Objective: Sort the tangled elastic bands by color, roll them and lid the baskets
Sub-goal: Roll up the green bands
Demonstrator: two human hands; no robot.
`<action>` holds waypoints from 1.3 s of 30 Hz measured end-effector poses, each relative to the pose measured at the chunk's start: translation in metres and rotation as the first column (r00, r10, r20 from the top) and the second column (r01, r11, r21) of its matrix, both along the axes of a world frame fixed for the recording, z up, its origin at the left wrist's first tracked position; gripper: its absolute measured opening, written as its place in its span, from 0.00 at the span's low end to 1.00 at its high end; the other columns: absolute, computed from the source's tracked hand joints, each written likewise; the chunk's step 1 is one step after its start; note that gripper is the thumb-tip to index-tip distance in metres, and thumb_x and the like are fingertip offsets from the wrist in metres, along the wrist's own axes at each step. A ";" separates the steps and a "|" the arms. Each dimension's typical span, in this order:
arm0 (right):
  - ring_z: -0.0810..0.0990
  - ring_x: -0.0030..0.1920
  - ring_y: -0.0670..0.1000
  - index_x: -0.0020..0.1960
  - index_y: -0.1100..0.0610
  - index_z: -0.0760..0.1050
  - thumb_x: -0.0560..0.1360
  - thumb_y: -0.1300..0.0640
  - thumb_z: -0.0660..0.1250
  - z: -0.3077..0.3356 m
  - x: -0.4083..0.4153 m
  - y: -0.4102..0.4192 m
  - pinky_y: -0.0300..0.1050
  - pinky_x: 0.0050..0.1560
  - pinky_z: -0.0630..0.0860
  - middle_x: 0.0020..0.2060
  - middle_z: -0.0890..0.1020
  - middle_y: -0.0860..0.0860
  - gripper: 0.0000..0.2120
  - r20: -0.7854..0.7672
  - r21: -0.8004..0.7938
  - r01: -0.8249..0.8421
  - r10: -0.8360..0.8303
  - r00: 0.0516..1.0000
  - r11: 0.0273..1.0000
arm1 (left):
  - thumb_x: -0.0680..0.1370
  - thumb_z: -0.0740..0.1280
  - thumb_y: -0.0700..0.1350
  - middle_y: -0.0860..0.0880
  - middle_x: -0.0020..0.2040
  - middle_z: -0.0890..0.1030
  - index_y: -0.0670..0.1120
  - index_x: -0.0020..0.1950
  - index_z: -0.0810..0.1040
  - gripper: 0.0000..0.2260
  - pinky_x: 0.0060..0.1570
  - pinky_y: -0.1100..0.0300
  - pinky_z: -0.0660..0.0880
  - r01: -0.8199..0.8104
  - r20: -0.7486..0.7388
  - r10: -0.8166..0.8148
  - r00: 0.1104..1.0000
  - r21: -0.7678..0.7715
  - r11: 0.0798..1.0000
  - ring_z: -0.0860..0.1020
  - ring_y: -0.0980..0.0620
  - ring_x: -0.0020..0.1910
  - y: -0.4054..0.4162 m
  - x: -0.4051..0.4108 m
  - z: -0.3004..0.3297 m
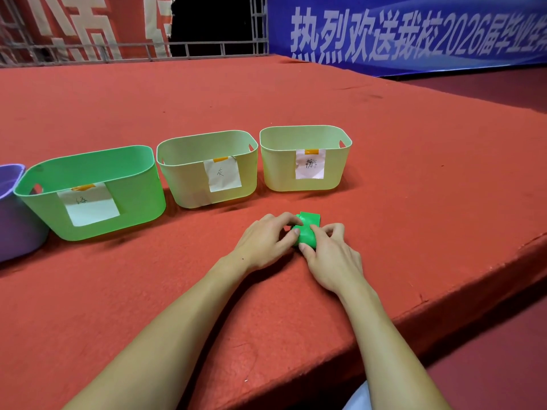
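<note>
Flat green elastic band point(306, 230), mostly rolled into a short fat coil, lies on the red felt-covered platform point(296, 99) just in front of the baskets. Both hands are on it. Left hand point(266, 242) has fingers curled over the coil's left end, thumb tucked under, pinching it. Right hand point(334, 255) has thumb and bent fingers clamped on the right end. A short flat tail of band sticks out past the fingertips toward the baskets, so the roll probably isn't finished; two-sided grip likely keeps the springy coil from unwinding while the rest gets wound.

Four open plastic baskets sit in a row behind, no lids seen anywhere. Green plastic basket point(91, 190) with white paper label taped on front is well left of the hands, likely the target for this colour. Middle pale yellow-green basket point(207, 168) and right pale yellow-green basket point(305, 158) each carry a handwritten label too, probably for other colours. Purple plastic basket point(14, 211) is cut off at the left edge. Basket insides look empty from here, bottoms partly hidden. Labels face the person so sorting can go by reading. No other bands visible.
</note>
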State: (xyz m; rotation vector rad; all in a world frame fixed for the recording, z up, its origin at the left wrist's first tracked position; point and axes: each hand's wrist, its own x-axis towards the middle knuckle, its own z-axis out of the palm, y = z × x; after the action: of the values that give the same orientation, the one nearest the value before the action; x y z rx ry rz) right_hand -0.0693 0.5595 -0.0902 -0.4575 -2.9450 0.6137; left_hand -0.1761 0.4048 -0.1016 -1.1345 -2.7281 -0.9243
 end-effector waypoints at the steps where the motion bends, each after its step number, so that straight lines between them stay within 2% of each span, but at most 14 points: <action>1: 0.81 0.63 0.59 0.78 0.51 0.65 0.85 0.41 0.60 0.001 -0.001 0.001 0.58 0.61 0.75 0.70 0.65 0.50 0.26 0.014 0.001 -0.005 0.005 1.000 1.000 | 0.83 0.64 0.56 0.63 0.45 0.75 0.56 0.69 0.77 0.14 0.53 0.51 0.73 0.012 -0.004 -0.012 1.000 -0.015 1.000 0.73 0.54 0.50 0.000 -0.001 0.001; 5: 0.80 0.65 0.58 0.78 0.52 0.64 0.85 0.39 0.57 0.008 -0.007 0.008 0.57 0.63 0.74 0.71 0.65 0.51 0.26 0.088 0.018 -0.048 0.046 0.995 0.999 | 0.79 0.61 0.62 0.61 0.47 0.76 0.56 0.71 0.77 0.23 0.56 0.49 0.75 0.031 0.009 -0.031 0.999 -0.060 0.998 0.72 0.55 0.51 -0.003 -0.005 0.004; 9: 0.79 0.67 0.58 0.78 0.51 0.65 0.84 0.37 0.55 0.013 -0.016 0.014 0.57 0.64 0.72 0.70 0.67 0.51 0.27 0.145 0.012 -0.061 0.059 0.988 0.998 | 0.81 0.57 0.64 0.56 0.60 0.81 0.55 0.73 0.77 0.25 0.62 0.45 0.75 0.042 0.031 -0.039 0.999 -0.096 0.994 0.75 0.50 0.57 -0.004 -0.010 0.004; 12: 0.79 0.66 0.58 0.80 0.48 0.62 0.84 0.35 0.53 0.011 -0.017 0.015 0.57 0.63 0.73 0.69 0.68 0.51 0.29 0.117 0.038 -0.061 0.057 0.991 0.997 | 0.84 0.57 0.64 0.52 0.64 0.79 0.55 0.74 0.77 0.24 0.63 0.44 0.75 0.031 0.033 -0.026 0.999 -0.157 0.987 0.75 0.47 0.61 -0.002 -0.017 0.004; 16: 0.80 0.65 0.61 0.82 0.43 0.58 0.83 0.34 0.54 0.008 -0.020 0.015 0.57 0.62 0.73 0.68 0.71 0.53 0.30 0.058 0.029 -0.035 0.033 0.998 0.999 | 0.87 0.58 0.60 0.50 0.63 0.75 0.56 0.75 0.75 0.19 0.59 0.45 0.77 0.021 0.017 -0.018 1.000 -0.255 0.967 0.77 0.46 0.63 0.000 -0.025 0.011; 20: 0.83 0.57 0.62 0.72 0.39 0.61 0.79 0.33 0.64 0.008 -0.019 0.018 0.55 0.52 0.73 0.59 0.74 0.51 0.26 -0.004 -0.010 -0.051 0.051 0.999 0.999 | 0.87 0.55 0.62 0.50 0.59 0.74 0.58 0.72 0.75 0.18 0.59 0.43 0.77 0.026 0.053 -0.010 0.999 -0.323 0.946 0.78 0.46 0.61 0.005 -0.033 0.013; 23: 0.83 0.56 0.61 0.70 0.39 0.62 0.79 0.36 0.66 0.004 -0.019 0.021 0.55 0.52 0.75 0.59 0.73 0.50 0.24 -0.017 -0.001 -0.054 0.054 0.998 0.999 | 0.87 0.52 0.63 0.51 0.57 0.74 0.57 0.68 0.75 0.18 0.58 0.44 0.76 0.015 0.046 0.002 0.999 -0.357 0.934 0.78 0.46 0.60 0.009 -0.035 0.014; 26: 0.83 0.58 0.59 0.73 0.42 0.66 0.81 0.40 0.67 0.002 -0.022 0.023 0.55 0.55 0.77 0.67 0.69 0.48 0.23 -0.058 -0.014 -0.049 0.048 0.997 0.999 | 0.87 0.51 0.63 0.51 0.57 0.74 0.57 0.67 0.76 0.19 0.57 0.45 0.76 -0.027 0.028 0.039 0.999 -0.329 0.944 0.79 0.46 0.59 0.011 -0.032 0.013; 29: 0.82 0.62 0.58 0.73 0.44 0.69 0.82 0.42 0.67 0.000 -0.025 0.024 0.57 0.59 0.77 0.75 0.66 0.41 0.22 -0.105 -0.008 -0.069 0.068 0.992 0.998 | 0.87 0.52 0.62 0.51 0.61 0.76 0.57 0.69 0.73 0.18 0.58 0.44 0.77 -0.074 -0.005 0.075 0.997 -0.243 0.967 0.79 0.46 0.61 0.015 -0.027 0.010; 33: 0.79 0.66 0.58 0.73 0.46 0.69 0.84 0.41 0.63 -0.003 -0.030 0.026 0.56 0.58 0.75 0.72 0.72 0.44 0.20 -0.077 0.000 -0.072 0.071 0.994 0.997 | 0.86 0.59 0.58 0.55 0.62 0.78 0.56 0.69 0.71 0.14 0.57 0.48 0.76 -0.063 0.009 0.064 0.998 -0.064 0.996 0.79 0.52 0.59 0.015 -0.025 0.008; 35: 0.79 0.66 0.59 0.74 0.48 0.69 0.85 0.41 0.60 -0.003 -0.032 0.026 0.57 0.59 0.75 0.72 0.72 0.46 0.21 -0.068 0.010 -0.061 0.062 0.996 0.998 | 0.82 0.63 0.56 0.58 0.65 0.78 0.56 0.70 0.69 0.17 0.56 0.50 0.76 -0.025 0.033 0.026 0.999 -0.026 0.999 0.79 0.56 0.56 0.012 -0.023 0.006; 37: 0.80 0.65 0.59 0.76 0.50 0.68 0.86 0.40 0.58 -0.004 -0.035 0.025 0.58 0.59 0.75 0.71 0.70 0.49 0.23 -0.053 0.023 -0.040 0.041 0.998 0.999 | 0.75 0.66 0.56 0.61 0.65 0.77 0.59 0.69 0.69 0.22 0.51 0.51 0.77 0.011 0.031 -0.010 0.999 -0.019 1.000 0.78 0.60 0.48 0.010 -0.022 0.005; 39: 0.81 0.63 0.60 0.77 0.52 0.67 0.86 0.40 0.57 -0.004 -0.038 0.024 0.57 0.58 0.75 0.70 0.69 0.50 0.25 -0.035 0.034 -0.016 0.017 0.999 0.999 | 0.76 0.70 0.55 0.62 0.63 0.77 0.61 0.68 0.70 0.22 0.47 0.53 0.77 0.035 0.014 -0.035 0.999 -0.019 0.999 0.76 0.63 0.42 0.009 -0.026 0.003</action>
State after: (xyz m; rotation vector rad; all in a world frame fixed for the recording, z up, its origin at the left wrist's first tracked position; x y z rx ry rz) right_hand -0.1072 0.5836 -0.0945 -0.4150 -2.9237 0.5666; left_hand -0.2018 0.4143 -0.0988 -1.1869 -2.7423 -0.9159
